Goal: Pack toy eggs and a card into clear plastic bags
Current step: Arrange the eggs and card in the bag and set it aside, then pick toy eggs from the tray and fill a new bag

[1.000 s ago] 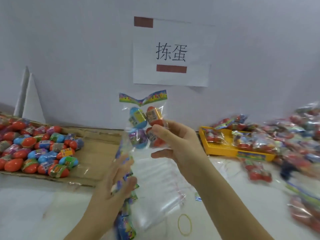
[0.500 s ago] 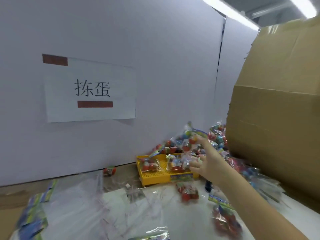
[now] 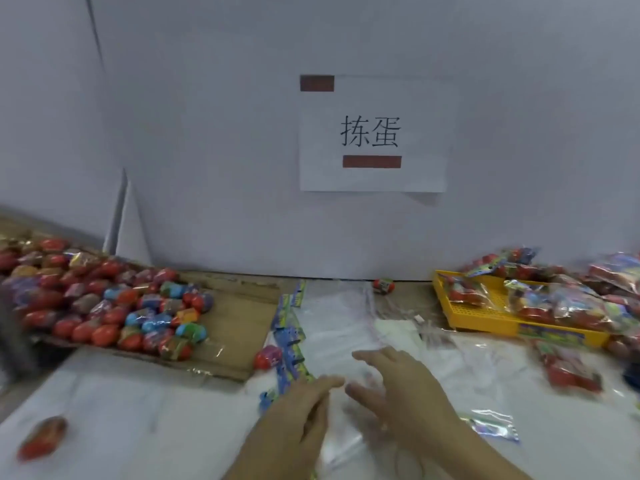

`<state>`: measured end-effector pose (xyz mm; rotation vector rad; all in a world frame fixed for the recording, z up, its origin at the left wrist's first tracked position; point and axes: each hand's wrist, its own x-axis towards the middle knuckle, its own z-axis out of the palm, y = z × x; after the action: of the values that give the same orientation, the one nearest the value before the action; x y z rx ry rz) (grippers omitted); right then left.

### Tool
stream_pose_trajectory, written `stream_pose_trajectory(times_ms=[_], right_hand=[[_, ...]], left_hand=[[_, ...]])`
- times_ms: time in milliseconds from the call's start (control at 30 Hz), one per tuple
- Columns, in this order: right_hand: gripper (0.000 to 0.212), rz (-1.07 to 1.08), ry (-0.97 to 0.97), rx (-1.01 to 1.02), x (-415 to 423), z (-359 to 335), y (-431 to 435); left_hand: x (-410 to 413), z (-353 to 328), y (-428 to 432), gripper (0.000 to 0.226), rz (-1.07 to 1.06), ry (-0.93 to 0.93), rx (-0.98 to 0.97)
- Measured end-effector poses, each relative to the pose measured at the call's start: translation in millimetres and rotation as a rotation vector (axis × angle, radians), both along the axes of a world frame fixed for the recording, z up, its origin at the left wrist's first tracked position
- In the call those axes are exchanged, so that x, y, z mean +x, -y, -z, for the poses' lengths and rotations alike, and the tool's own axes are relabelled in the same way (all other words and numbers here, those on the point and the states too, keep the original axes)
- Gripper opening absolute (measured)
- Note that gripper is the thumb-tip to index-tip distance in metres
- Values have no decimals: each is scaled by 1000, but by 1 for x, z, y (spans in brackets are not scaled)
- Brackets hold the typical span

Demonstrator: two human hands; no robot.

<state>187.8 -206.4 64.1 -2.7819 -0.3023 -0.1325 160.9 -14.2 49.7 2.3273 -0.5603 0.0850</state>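
Note:
Both my hands hover low over a stack of clear plastic bags (image 3: 339,327) with colourful card headers (image 3: 289,337) along its left side. My left hand (image 3: 298,414) lies at the stack's near left edge, fingers straight, holding nothing. My right hand (image 3: 405,396) is spread over the bags with fingers relaxed; the blur hides whether it touches them. Loose toy eggs (image 3: 114,306), red, blue and green, are heaped on a cardboard sheet (image 3: 239,317) at the left. One egg (image 3: 268,356) lies beside the card headers.
A yellow tray (image 3: 485,318) at the right holds packed bags (image 3: 561,299), with more piled beyond it. Single eggs lie by the wall (image 3: 383,285) and at the near left (image 3: 43,441). A white panel with a paper sign (image 3: 372,133) closes the back.
My right hand let go of the packed bag at the pile on the right and came back over the bag stack. My left hand is in view again. The view swung back left.

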Motion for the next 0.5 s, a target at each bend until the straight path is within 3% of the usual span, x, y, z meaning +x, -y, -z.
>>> stream_pose_trajectory(times_ms=[100,200,267,367,500], right_hand=[[43,3,3,-76,9,2,-18],[26,-41,72,-86,12,5,-21],[24,-93,127,-115,14,3,-19],[13,-221,328,28,15,-9,-20],[7,-303,433,153,20,-33,-22]], left_hand=[[-8,9,-9,42,-171,79,-9],[-4,16,-7,36,-190,127,170],[-2,17,-8,28,-226,168,176],[-5,15,-9,18,-318,219,-91],[-4,7,-15,21,-438,43,-511]])
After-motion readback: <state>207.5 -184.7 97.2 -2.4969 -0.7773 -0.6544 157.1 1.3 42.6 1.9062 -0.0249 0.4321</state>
